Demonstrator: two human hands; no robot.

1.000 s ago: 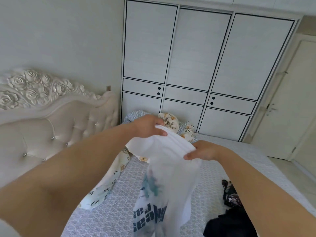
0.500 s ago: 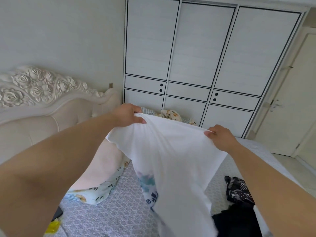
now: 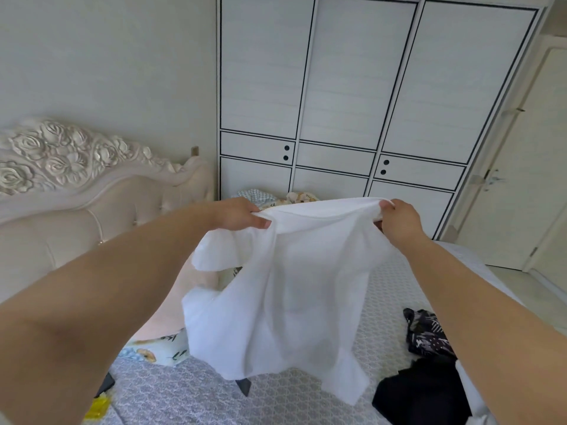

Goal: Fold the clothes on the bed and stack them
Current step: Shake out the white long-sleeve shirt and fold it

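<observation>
White T-shirt held open in the air above the bed

The left hand (image 3: 242, 213) and right hand (image 3: 399, 219) pinch the top edge of the white T-shirt (image 3: 294, 289) with curled fingers, over the bed (image 3: 395, 289). I judge the step is spreading; next it must be laid flat for folding.

- Our white shirt (image 3: 288, 289) hides much of the bed (image 3: 184, 391) and a floral pillow (image 3: 159, 348).
- The frame's bottom edge cuts off the black garment (image 3: 420, 394) and a yellow thing (image 3: 96, 407) we can't identify.
</observation>
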